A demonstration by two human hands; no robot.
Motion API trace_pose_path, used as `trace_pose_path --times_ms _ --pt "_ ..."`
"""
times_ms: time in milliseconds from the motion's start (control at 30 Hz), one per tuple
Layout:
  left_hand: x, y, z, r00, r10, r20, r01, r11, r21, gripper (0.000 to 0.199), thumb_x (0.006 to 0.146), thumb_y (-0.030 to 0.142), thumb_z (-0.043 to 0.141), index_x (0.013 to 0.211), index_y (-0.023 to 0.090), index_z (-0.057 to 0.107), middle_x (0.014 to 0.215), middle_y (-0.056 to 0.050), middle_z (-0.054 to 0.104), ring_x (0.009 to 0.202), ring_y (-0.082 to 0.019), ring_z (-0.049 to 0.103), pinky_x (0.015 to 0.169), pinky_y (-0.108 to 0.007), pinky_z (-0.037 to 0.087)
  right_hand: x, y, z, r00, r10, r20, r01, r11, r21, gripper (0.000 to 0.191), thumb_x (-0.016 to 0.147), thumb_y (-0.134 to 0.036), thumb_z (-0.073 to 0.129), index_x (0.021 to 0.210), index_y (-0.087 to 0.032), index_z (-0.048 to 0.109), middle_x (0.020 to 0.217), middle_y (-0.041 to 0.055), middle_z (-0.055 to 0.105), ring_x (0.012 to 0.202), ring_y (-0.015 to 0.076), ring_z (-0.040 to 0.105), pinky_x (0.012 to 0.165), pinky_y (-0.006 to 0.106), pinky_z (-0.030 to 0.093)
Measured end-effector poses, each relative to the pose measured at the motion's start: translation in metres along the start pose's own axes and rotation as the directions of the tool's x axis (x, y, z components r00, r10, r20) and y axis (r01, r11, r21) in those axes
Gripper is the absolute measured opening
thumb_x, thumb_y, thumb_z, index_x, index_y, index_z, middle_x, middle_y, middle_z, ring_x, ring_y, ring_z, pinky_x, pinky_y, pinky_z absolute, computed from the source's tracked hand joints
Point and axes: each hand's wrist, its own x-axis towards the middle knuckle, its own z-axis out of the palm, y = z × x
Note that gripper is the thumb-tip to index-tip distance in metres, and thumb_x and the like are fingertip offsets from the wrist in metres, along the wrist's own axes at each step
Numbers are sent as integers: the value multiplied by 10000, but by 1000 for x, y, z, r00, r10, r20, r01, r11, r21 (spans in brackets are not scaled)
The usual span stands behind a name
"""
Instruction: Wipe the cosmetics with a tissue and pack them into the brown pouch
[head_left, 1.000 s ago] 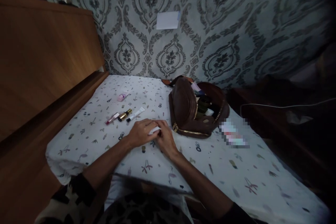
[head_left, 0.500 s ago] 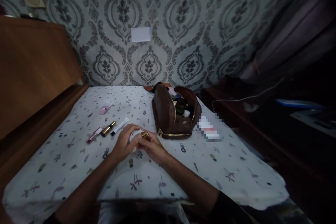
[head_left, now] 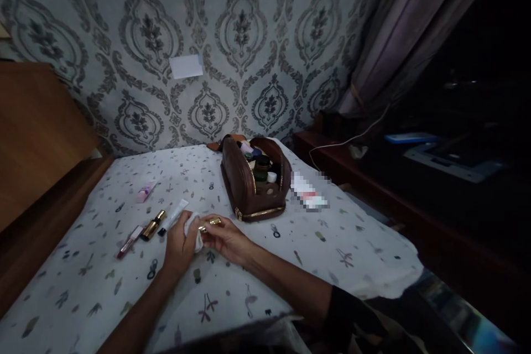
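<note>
My left hand (head_left: 180,244) is closed around a crumpled white cloth or wipe (head_left: 192,228). My right hand (head_left: 229,241) pinches a small, shiny gold tube (head_left: 213,222), which looks like a lipstick. The tube's left end meets the wipe, and the fingers hide part of it. Beside my left hand lie a white squeeze tube (head_left: 177,211) with a black cap, a gold-and-black bottle (head_left: 154,225) and a lip gloss tube (head_left: 130,241). A small pink and purple tube (head_left: 145,192) rests farther back.
Beyond my right hand stands a brown toiletry bag (head_left: 238,177), unzipped, with jars and other cosmetics inside. A blurred-out white packet (head_left: 307,192) lies to its right. All rest on a white patterned sheet (head_left: 232,293). A wooden panel (head_left: 37,138) borders the left side.
The view has turned right, shifting the scene leftward. More of the gold tube shows now, and the right-hand fingers have shifted along it. The items on the sheet stay put.
</note>
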Motion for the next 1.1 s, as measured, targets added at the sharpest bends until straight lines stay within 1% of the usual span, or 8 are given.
trace_pose_path --times_ms 100,367,600,700,833,900,1000,1100 --pt "2 4 -2 1000 -10 2 10 999 -37 364 948 475 369 721 211 473 609 30 467 602 -158 471 602 -280 378 0 0 0 999 23 28 -22 999 -46 409 604 -354 893 873 -140 673 712 -21 666 616 79 630 566 182 498" --pt "4 -3 -3 998 -63 -1 62 992 -113 365 950 516 363 862 209 541 642 24 510 596 -165 500 572 -277 404 -2 -3 3 999 -4 52 7 997 -71 437 539 -236 920 915 -159 711 741 -32 678 618 53 614 603 160 476" --pt "8 -3 -2 974 -168 149 200 952 -230 415 911 570 415 1046 203 555 633 33 550 496 -165 521 488 -280 420 0 -3 -1 997 -79 17 80 991 -111 441 553 -313 914 917 -144 729 734 -9 689 597 62 597 557 175 423" --pt "9 -4 -2 989 -117 91 131 979 -155 362 916 528 432 1027 208 561 771 -7 622 712 -202 621 645 -311 494 1 -4 -2 997 -71 -20 67 988 -137 456 578 -397 894 903 -132 714 711 -1 675 577 70 592 507 177 383" --pt "5 -7 -1 999 -36 33 36 999 -8 359 934 485 397 1090 198 547 994 -70 666 953 -244 634 858 -398 498 1 -3 -4 999 -42 5 43 983 -179 440 638 -490 838 802 -119 667 681 -3 651 515 54 542 466 180 352" --pt "3 -8 -1 998 39 49 -41 999 22 378 937 455 396 1167 189 534 1129 -107 650 1066 -261 613 932 -431 478 2 -1 -4 999 -33 17 35 980 -196 453 650 -509 820 810 -125 642 630 -20 628 484 57 529 455 182 351" --pt "-1 -7 2 976 194 101 -199 979 39 425 927 412 439 1284 189 498 1300 -135 579 1228 -274 532 1035 -453 420 5 3 -5 997 -53 -56 41 979 -199 447 582 -428 863 825 -164 596 542 -78 566 420 58 479 414 176 318" --pt "-3 -3 3 958 234 164 -243 970 34 430 919 400 471 1293 191 506 1267 -134 596 1183 -267 562 995 -424 450 6 6 -6 995 -67 -69 49 970 -237 399 561 -365 864 769 -170 585 539 -90 544 424 48 451 408 170 310"
